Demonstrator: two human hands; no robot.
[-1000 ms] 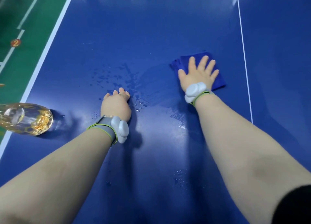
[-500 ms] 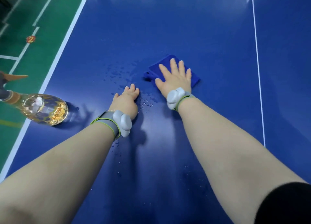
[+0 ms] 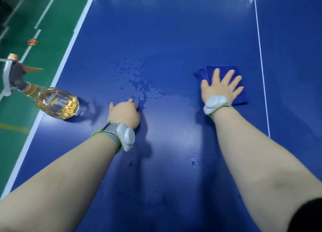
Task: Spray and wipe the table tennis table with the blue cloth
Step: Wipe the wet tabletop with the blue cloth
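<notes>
The blue cloth (image 3: 241, 98) lies flat on the table (image 3: 174, 31) at two o'clock; the right hand (image 3: 220, 87) presses it, fingers spread; wiping looks underway. Droplets (image 3: 141, 90) remain at nine o'clock of the cloth, so the next stroke should sweep left; the left hand (image 3: 124, 112), fingers curled, rests near them; the spray bottle (image 3: 55, 104) sits farther left.

A folded blue cloth (image 3: 206, 74) lies flat on the wet blue table (image 3: 174, 31), right of scattered droplets (image 3: 141, 90). A clear spray bottle (image 3: 55, 104) of yellowish liquid stands at the table's left edge.
</notes>
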